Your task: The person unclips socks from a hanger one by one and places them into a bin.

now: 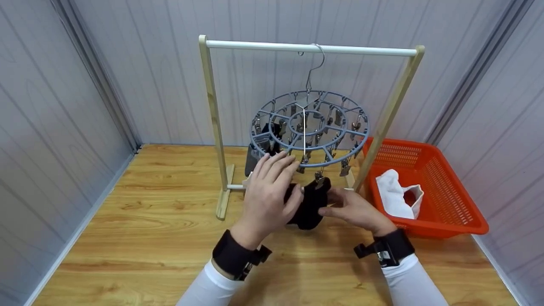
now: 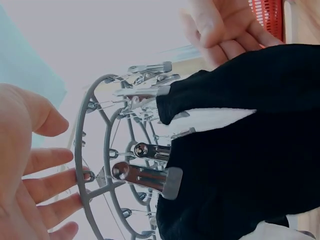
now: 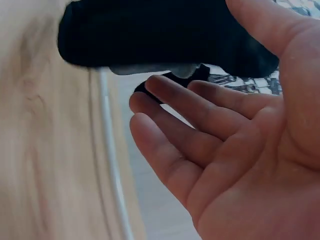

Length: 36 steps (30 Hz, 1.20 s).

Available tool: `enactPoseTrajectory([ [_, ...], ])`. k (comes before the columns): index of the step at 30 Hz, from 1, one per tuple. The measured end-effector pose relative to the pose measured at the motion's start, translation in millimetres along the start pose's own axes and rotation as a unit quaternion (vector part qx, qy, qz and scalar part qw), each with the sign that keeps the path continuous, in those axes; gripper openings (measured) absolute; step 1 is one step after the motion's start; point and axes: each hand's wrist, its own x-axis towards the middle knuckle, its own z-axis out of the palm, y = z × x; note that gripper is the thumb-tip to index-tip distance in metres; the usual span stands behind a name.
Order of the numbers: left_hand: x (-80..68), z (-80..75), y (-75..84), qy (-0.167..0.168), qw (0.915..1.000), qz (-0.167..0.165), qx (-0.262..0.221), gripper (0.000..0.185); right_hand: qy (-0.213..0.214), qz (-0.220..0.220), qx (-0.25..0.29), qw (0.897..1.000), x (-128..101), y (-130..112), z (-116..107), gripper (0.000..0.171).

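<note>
Head view shows a small black knitted sock [image 1: 309, 204] hanging below the front rim of a round grey-blue plastic clip hanger [image 1: 310, 127], its top edge at a metal clip [image 1: 319, 177]. The left hand [image 1: 267, 193] is raised beside the sock with fingers [image 1: 276, 163] straight and spread, their tips at the hanger's rim, gripping nothing. The right hand [image 1: 355, 210] is just beside the sock's other side, fingers relaxed and slightly apart; the right wrist view shows an empty open palm [image 3: 240, 150] under the dark cloth [image 3: 165, 30].

The sock looks light, soft and limp, so it should fold and sag wherever it is not supported; it seems neither slippery nor fragile. The best hold is probably a pinch on the cuff close to the clip, where the fabric is doubled.

In the left wrist view the clips [image 2: 150, 177] are shiny sprung metal, hard and smooth, on thin wire loops. The hanger hooks over a white rail [image 1: 310, 48] on pale wooden posts. An orange perforated plastic basket [image 1: 446, 187] with white cloth [image 1: 395, 193] in it sits on the wood-grain surface [image 1: 148, 221].
</note>
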Motion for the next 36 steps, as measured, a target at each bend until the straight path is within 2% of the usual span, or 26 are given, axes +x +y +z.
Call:
enactPoseTrajectory([
  [6,1.1,0.2,0.6,-0.006,0.9999,0.006,-0.006,0.04,0.021,0.022,0.04,0.999,4.5,5.6,7.5,0.068],
  [13,2.2,-0.1,0.5,-0.006,0.9999,0.008,-0.013,0.04,0.033,0.034,0.069,0.997,4.1,4.0,7.9,0.041],
  [19,2.3,-0.6,-1.1,-0.003,0.9998,0.007,-0.018,0.041,0.034,0.031,0.097,0.994,4.8,2.9,7.4,0.032],
  [26,2.5,-2.2,1.2,0.026,0.9987,0.024,-0.036,0.039,0.01,0.021,0.108,0.994,3.9,1.1,6.4,0.029],
  [30,3.0,-2.4,2.4,0.063,0.9967,0.037,-0.035,0.033,0.003,0.012,0.097,0.995,3.6,0.4,7.1,0.027],
  [33,3.2,-2.3,2.1,0.086,0.9954,0.035,-0.024,0.029,0.0,0.005,0.104,0.995,3.7,-0.4,8.5,0.026],
  [36,2.8,-1.8,2.1,0.075,0.9964,0.03,-0.024,0.027,-0.004,0.001,0.117,0.993,4.0,-1.1,9.6,0.026],
])
